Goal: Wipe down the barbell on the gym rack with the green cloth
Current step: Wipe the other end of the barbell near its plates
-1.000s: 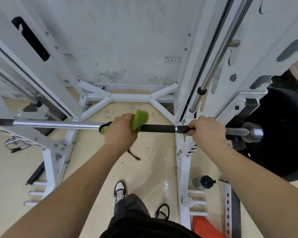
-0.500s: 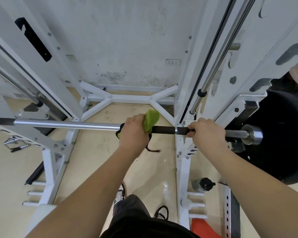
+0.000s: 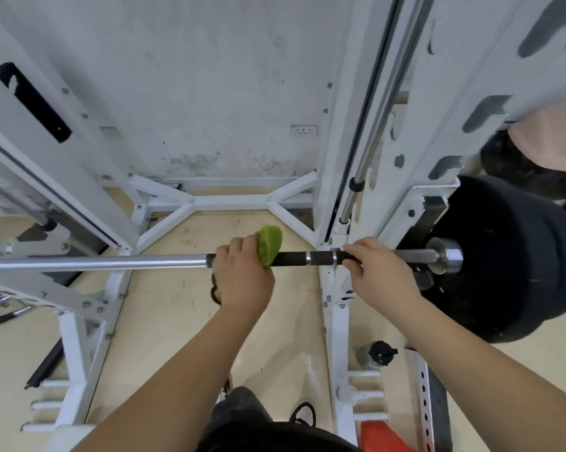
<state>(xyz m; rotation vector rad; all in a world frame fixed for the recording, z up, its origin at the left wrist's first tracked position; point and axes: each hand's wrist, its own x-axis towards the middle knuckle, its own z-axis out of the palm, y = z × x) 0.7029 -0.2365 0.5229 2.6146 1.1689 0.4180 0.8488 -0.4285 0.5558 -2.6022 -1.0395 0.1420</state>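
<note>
Your left grip (image 3: 242, 277) clenches the green cloth (image 3: 270, 244) around the barbell (image 3: 112, 263); your right grip (image 3: 378, 272) grasps the barbell directly.

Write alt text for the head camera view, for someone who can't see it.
A person's left hand grips a green cloth on a racked barbell, while the right hand holds it near a black weight plate.

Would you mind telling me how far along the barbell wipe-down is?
Done: unclear; the chrome stretch of the barbell shines, but wiping leaves no visible mark. In hand: the left hand grips the green cloth round the bar where its dark section begins; the right hand grips the bar beside the rack upright. Left: probably the dark section and the part under the right hand.
</note>
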